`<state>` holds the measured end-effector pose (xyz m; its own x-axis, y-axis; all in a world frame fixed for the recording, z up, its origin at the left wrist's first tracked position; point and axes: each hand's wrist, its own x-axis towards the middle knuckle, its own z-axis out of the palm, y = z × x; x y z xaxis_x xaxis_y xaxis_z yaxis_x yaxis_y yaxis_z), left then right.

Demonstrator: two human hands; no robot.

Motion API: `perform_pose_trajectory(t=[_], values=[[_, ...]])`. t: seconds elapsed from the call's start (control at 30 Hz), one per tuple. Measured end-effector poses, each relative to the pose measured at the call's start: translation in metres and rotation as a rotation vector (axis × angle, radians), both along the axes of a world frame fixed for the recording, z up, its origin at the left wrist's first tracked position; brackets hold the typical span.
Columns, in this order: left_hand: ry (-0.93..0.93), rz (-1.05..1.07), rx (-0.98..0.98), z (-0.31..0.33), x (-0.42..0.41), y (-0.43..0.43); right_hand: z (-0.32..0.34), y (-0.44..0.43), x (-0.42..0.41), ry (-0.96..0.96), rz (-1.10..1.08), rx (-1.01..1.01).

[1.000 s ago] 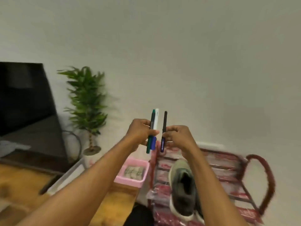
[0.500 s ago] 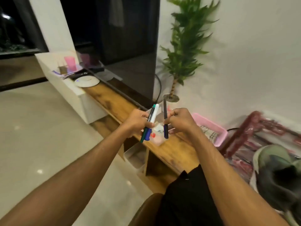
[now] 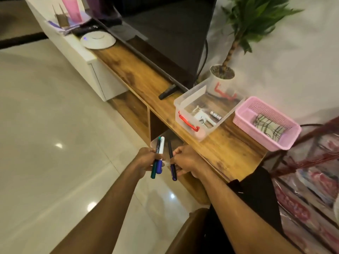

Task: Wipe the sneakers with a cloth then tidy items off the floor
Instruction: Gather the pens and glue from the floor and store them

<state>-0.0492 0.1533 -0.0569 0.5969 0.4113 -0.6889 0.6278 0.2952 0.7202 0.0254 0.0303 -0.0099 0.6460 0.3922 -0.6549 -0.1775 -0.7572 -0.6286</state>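
Note:
My left hand (image 3: 146, 159) grips two markers (image 3: 159, 158) upright, one green and one white with a blue cap. A single dark pen (image 3: 172, 162) is pinched in my right hand (image 3: 185, 160) beside them. Both hands hover over the floor just in front of the wooden TV bench (image 3: 139, 77). On the bench stands a clear plastic box (image 3: 190, 105) with red latches and small items inside. Beside that box, a pink basket (image 3: 244, 118) holds a folded checked cloth (image 3: 268, 126). No sneakers are in view.
A TV (image 3: 176, 32) and a potted plant (image 3: 222, 74) stand at the back of the bench, with a white round device (image 3: 98, 40) and a pink cup (image 3: 72, 9) further left. A red-patterned rack (image 3: 311, 171) is at right. Glossy tiled floor (image 3: 45, 125) spreads left.
The view has swung down and left from the wall to the bench and floor. Both hands keep holding the pens and have lowered in front of the bench.

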Motion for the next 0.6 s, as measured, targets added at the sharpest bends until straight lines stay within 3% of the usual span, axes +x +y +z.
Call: perform_pose_trajectory(t=[0.37,0.6], values=[[0.069,-0.023,0.002,-0.084,0.038,0.023,-0.106,0.033,0.005,0.060,-0.196,-0.131],[0.122,-0.121,0.053,-0.122,0.064,0.039,-0.147,0.048,0.007,-0.043,-0.299,-0.052]])
